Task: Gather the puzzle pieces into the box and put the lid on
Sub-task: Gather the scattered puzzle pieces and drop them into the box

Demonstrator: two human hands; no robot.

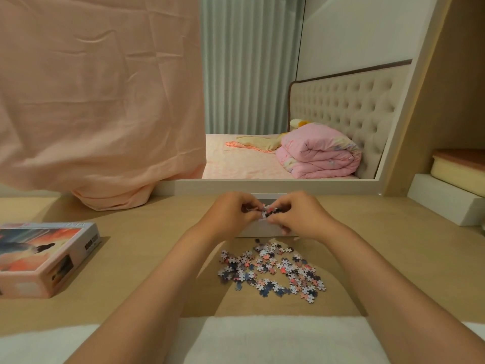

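A white box [256, 228] stands on the wooden table, mostly hidden behind my hands. Above it, my left hand [231, 212] and my right hand [299, 215] are cupped together around a clump of puzzle pieces [270, 212]. A loose pile of several puzzle pieces [273, 270] in pink, blue and white lies on the table just in front of the box. The lid [44, 256], printed with a sunset picture, lies at the far left of the table, well away from both hands.
A peach cloth [105, 101] hangs down to the table at the back left. A mirror [288, 101] behind the box reflects a bed. White and yellow foam blocks [451, 190] sit at the right. A white fluffy cover [283, 340] lies along the near edge.
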